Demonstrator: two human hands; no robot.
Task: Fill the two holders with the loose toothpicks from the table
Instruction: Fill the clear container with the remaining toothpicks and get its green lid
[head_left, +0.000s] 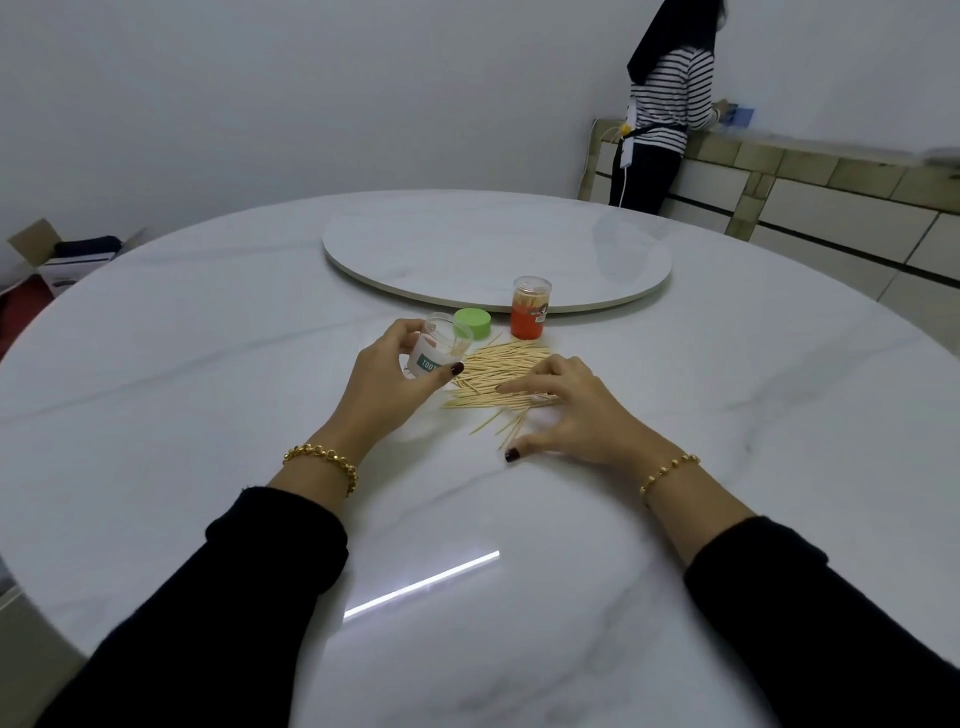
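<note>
Loose pale wooden toothpicks lie heaped on the white marble table, just near of the red-labelled clear plastic holder. My left hand grips the uncapped green-labelled clear plastic holder at the pile's left edge. My right hand rests on the pile, fingers extended, grasping nothing. Judged light, stiff, sharp-tipped and prone to sliding on marble: rake into a bundle, pinch at mid-length

holders: 2, the clear holder and the orange holder
lids: 1 green lid
toothpicks: one loose pile, not counting those (dozens, easy)
hands: 2, left hand and right hand
bracelets: 2, left bracelet and right bracelet
turntable: 1
table: 1
cardboard box: 1
person in the back: 1
</note>
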